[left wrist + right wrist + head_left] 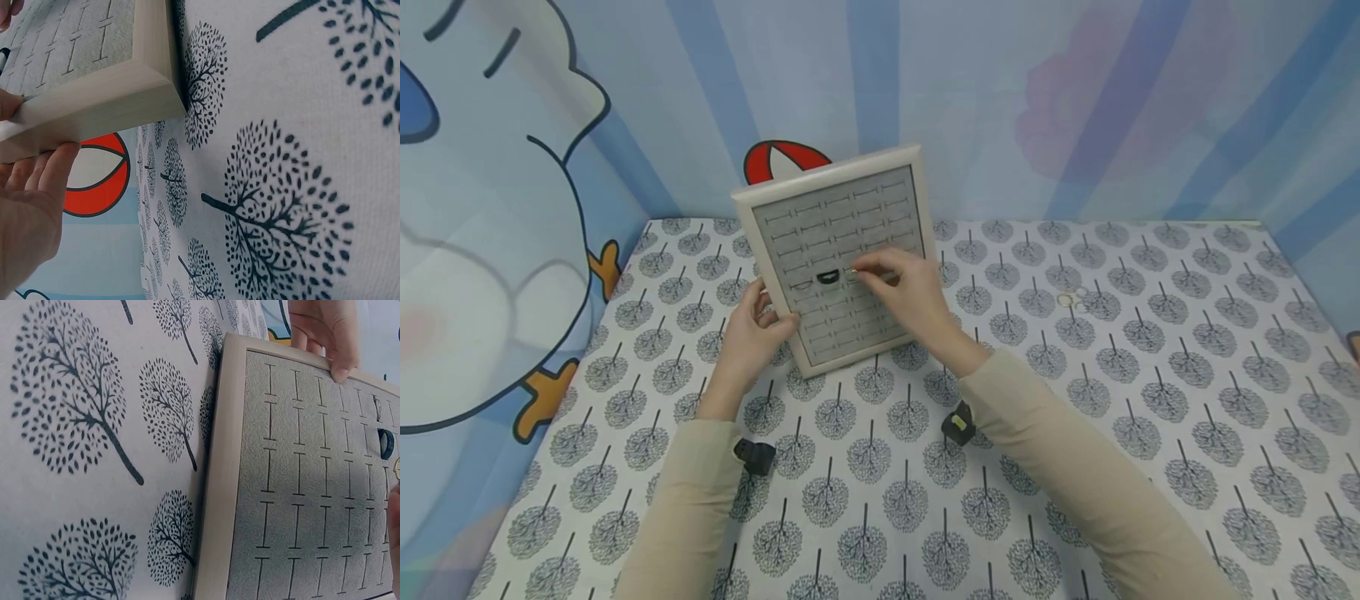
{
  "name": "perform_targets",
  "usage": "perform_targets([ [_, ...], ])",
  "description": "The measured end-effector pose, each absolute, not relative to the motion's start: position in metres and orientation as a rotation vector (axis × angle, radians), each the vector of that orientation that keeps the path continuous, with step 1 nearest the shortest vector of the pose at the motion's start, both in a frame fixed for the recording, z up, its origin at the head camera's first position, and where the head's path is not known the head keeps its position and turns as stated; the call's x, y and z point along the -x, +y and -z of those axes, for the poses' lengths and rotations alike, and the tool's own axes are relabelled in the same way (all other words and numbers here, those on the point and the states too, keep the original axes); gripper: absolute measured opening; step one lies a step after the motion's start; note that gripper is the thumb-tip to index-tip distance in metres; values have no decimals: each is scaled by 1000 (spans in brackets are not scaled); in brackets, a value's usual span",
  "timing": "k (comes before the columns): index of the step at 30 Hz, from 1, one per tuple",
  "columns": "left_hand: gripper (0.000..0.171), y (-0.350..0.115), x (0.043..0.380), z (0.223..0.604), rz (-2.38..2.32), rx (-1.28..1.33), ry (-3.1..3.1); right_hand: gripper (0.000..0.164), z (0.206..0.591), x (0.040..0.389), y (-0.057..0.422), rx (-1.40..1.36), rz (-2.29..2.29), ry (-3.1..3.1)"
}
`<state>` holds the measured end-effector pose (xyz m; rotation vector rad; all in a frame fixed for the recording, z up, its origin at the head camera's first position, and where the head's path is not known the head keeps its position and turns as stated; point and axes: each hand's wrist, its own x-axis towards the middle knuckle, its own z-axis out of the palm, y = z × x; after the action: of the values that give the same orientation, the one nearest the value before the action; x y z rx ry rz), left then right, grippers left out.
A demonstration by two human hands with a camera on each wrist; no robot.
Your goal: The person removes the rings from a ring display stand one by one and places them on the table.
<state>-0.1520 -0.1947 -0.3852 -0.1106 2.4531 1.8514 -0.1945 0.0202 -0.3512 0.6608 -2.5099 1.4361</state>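
A ring display tray [835,173] with a pale wooden frame and grey slotted padding leans back, its lower edge at the patterned cloth. My left hand [754,329] grips its left side, thumb over the front of the frame and fingers behind. A small gold ring [397,469] is pinched between thumb and fingertips of my right hand [912,293], right at a slot near the middle of the padding. Beside it a black ring [827,277] sits in a slot. Further left is a thin silver ring [377,407], also in a slot. The other slots in view hold nothing.
Two loose rings, one gold [1065,300] and one silver [1081,293], lie on the tree-print cloth [1075,400] to the right. Behind the tray stands a blue striped cartoon backdrop [970,100]. A dark wrist camera [756,457] shows beside the left sleeve.
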Motion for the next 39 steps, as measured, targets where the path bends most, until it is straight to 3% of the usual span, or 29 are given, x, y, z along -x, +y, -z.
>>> perform_targets([
  [14, 71, -197, 151, 385, -1852, 124, 2455, 23, 345, 197, 54, -531, -1501, -2515],
  [39, 71, -196, 153, 388, -1860, 108, 2439, 34, 366, 205, 196, -40, -1224, -2766],
])
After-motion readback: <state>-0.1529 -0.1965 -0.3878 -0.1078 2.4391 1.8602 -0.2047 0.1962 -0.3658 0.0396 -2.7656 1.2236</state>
